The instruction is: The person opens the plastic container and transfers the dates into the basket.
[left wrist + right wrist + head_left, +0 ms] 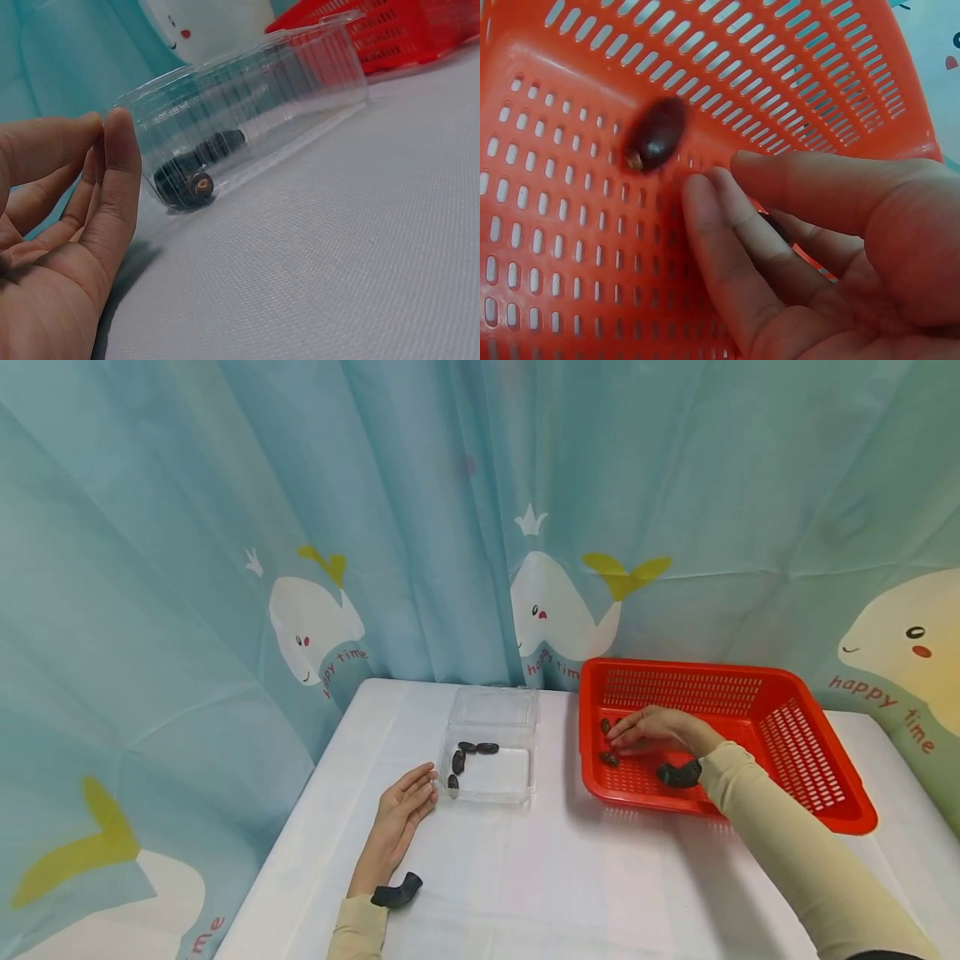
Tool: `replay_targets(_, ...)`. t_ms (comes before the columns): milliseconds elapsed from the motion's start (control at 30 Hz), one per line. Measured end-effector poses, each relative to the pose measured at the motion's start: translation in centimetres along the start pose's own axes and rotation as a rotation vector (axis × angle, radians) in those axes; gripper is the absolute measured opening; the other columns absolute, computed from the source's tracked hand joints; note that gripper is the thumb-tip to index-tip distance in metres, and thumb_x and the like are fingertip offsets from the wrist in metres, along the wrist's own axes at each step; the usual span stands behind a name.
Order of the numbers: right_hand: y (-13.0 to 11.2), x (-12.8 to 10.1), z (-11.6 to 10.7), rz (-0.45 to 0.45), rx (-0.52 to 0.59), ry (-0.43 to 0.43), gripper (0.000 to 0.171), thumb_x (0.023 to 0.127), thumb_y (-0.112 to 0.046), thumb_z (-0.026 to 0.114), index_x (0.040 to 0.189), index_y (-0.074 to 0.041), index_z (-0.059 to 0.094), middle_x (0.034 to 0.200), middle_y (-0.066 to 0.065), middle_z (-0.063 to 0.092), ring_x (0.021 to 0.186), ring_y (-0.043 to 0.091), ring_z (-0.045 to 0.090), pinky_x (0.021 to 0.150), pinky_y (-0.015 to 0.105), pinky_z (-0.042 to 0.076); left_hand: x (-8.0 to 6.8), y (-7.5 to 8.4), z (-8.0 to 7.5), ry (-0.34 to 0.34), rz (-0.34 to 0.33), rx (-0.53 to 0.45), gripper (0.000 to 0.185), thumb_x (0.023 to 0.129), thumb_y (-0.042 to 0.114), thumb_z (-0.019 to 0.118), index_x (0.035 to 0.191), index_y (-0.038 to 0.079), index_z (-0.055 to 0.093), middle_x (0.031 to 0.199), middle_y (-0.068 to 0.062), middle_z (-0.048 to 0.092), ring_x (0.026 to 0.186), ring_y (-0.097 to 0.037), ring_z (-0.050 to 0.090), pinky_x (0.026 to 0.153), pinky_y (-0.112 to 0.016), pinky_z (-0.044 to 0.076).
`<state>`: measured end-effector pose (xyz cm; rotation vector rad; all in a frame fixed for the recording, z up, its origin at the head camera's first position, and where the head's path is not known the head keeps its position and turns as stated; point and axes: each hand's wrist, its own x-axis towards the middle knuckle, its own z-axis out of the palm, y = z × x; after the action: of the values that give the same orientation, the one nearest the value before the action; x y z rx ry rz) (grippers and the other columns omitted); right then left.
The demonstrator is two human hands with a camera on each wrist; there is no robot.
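Observation:
Inside the red plastic basket (817, 810) is my right hand (656, 731), fingers extended and thumb apart from them, with nothing visibly held. A dark brown date (656, 135) lies just beyond its fingertips. In the head view another date (610, 759) rests on the basket floor beside that hand; a dark piece partly shows behind the fingers. My left hand (407, 810) rests at the left side of a clear plastic box (517, 797), its fairly straight fingertips at the wall. Several dates (458, 762) lie along the box's left and back sides.
The clear box's lid (493, 706) is hinged back towards the curtain (420, 527), which hangs behind the table. White cloth (525, 877) covers the table. The basket stands to the right of the box, with slotted walls and a raised rim.

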<state>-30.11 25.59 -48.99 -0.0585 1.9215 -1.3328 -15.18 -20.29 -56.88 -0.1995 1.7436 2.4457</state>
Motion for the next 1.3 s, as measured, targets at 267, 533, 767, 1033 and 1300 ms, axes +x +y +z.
replay_targets(267,0.1,-0.4,0.3,0.031,-0.014,0.026,0.036,0.101,-0.007,0.064,0.133,0.010,0.063,0.119,0.011,0.077,0.103,0.015,0.075,0.097,0.037,0.062,0.0,0.0,0.1,-0.006,0.014,0.009,0.053,0.104,0.000,0.058,0.154,-0.006,0.040,0.129,-0.002,0.062,0.112,-0.008,0.064,0.097,-0.019,0.058)
replay_targets(533,-0.4,-1.4,0.6,0.017,-0.016,0.015,0.041,0.103,-0.009,0.062,0.137,0.012,0.059,0.126,0.018,0.073,0.109,0.021,0.074,0.098,0.038,0.062,-0.2,0.0,0.2,-0.003,-0.001,-0.011,0.054,0.103,-0.001,0.058,0.154,-0.005,0.040,0.129,-0.002,0.062,0.112,-0.008,0.064,0.097,-0.019,0.058)
replay_targets(767,-1.5,-2.2,0.7,-0.059,-0.018,-0.023,0.047,0.103,-0.012,0.063,0.141,0.014,0.054,0.130,0.019,0.071,0.112,0.022,0.073,0.101,0.041,0.060,-0.1,0.1,0.2,-0.003,-0.003,-0.015,0.055,0.103,-0.001,0.059,0.154,-0.005,0.040,0.128,-0.001,0.062,0.112,-0.008,0.064,0.097,-0.019,0.058)
replay_targets(1033,-3.3,-3.1,1.0,-0.092,0.022,0.032,0.050,0.104,-0.014,0.064,0.145,0.012,0.052,0.125,0.013,0.074,0.111,0.022,0.073,0.105,0.043,0.058,-0.1,0.2,0.2,0.002,-0.013,-0.014,0.055,0.103,-0.001,0.059,0.155,-0.004,0.040,0.129,-0.001,0.061,0.113,-0.008,0.063,0.098,-0.020,0.057)
replay_targets(1300,-5.2,-4.4,2.1,-0.162,-0.006,0.153,0.052,0.104,-0.020,0.065,0.147,0.007,0.051,0.133,0.013,0.068,0.106,0.016,0.073,0.103,0.036,0.059,0.1,0.0,0.1,-0.004,0.007,0.003,0.054,0.104,0.000,0.059,0.154,-0.004,0.041,0.130,-0.002,0.061,0.113,-0.007,0.063,0.098,-0.019,0.057)
